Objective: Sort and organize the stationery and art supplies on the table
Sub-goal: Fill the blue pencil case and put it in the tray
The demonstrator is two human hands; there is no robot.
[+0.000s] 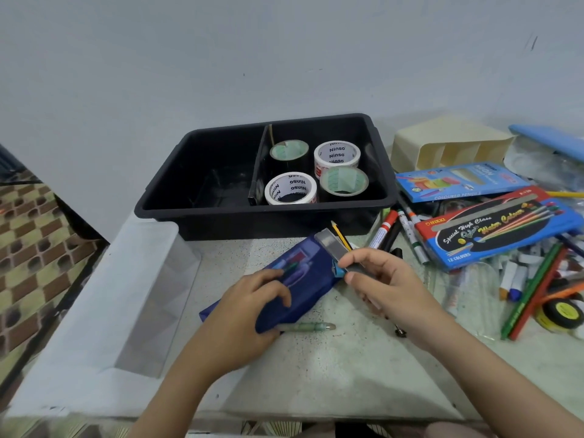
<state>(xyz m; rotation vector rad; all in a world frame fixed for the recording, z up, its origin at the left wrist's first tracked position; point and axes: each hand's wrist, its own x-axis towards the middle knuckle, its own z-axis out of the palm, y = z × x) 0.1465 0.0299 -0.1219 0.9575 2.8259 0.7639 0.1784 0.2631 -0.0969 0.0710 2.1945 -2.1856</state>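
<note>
A dark blue box (303, 279) with a grey end flap lies in the middle of the table. My left hand (252, 298) grips its near end, fingers curled over the top. My right hand (379, 279) pinches the box's open end by a small light blue piece (338, 270). A yellow pencil (340, 236) sticks out behind the flap. A pale green pen (308, 327) lies on the table just in front of the box.
A black tray (221, 213) at the back holds several tape rolls (336, 153) in its right compartment. A clear plastic bin (104, 295) stands at the left. To the right lie a water colour box (493, 229), a coloured pencil box (458, 181), a cream organizer (448, 143), markers and paint tubes.
</note>
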